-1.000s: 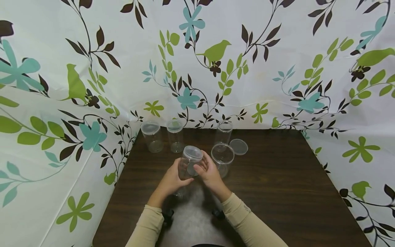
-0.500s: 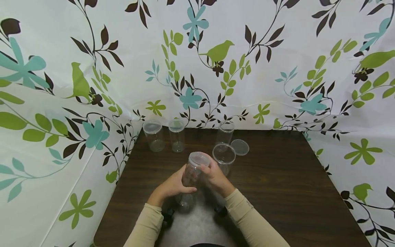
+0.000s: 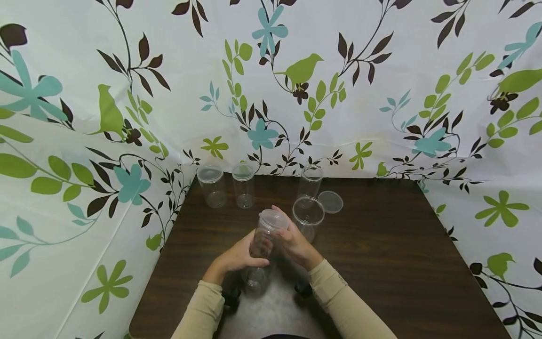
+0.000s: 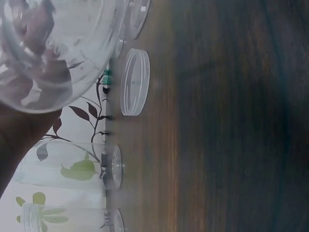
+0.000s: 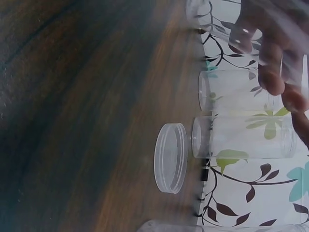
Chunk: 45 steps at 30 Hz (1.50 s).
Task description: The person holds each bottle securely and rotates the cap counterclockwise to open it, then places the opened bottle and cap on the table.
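Note:
In the head view a clear plastic jar with a whitish lid is between my two hands, tilted, its base below my left fingers. My left hand grips the jar's body from the left, thumb across the front. Around the top from the right curls my right hand, its thumb near the lid's rim. The left wrist view has the jar large at its upper left, with fingers showing through it. At the upper right of the right wrist view, fingertips lie against clear plastic.
Two lidded jars stand at the back left. On the right are two lidless jars, one behind and one in front, beside a loose lid. Both wrist views have a loose lid on the brown table.
The held jar has shifted slightly right and closer to me, more of its base now showing. My right hand has moved higher, to the lid end; my left hand keeps its grip.

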Each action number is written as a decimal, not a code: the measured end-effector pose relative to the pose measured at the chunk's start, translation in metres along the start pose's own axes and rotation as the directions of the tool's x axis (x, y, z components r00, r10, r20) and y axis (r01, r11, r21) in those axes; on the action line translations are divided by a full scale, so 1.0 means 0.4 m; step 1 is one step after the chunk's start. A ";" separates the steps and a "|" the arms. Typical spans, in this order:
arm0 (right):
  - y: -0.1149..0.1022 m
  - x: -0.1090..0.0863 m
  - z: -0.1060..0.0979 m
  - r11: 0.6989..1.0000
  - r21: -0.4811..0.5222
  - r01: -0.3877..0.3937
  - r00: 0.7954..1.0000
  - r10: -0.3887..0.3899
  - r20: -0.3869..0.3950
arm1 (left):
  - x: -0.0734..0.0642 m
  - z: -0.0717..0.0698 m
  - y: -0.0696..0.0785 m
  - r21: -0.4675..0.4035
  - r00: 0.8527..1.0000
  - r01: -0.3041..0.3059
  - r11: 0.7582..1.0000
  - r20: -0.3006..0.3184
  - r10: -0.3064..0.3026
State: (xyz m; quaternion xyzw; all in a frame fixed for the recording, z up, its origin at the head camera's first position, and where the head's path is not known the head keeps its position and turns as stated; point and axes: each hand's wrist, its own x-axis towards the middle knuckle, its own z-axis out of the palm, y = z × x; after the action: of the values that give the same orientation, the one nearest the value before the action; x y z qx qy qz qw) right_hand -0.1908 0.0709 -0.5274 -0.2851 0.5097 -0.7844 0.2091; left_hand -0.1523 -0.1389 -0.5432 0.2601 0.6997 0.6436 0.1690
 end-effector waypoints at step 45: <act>-0.017 0.021 -0.009 0.996 -0.060 0.070 0.990 -0.062 0.128 | -0.006 -0.015 0.006 -0.019 0.998 0.019 1.000 0.067 -0.017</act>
State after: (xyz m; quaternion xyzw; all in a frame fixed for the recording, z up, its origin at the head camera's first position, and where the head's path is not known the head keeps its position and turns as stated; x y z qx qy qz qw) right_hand -0.1998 0.0706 -0.5204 -0.3573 0.5107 -0.7545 0.2055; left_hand -0.1536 -0.1451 -0.5404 0.2735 0.6896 0.6399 0.2007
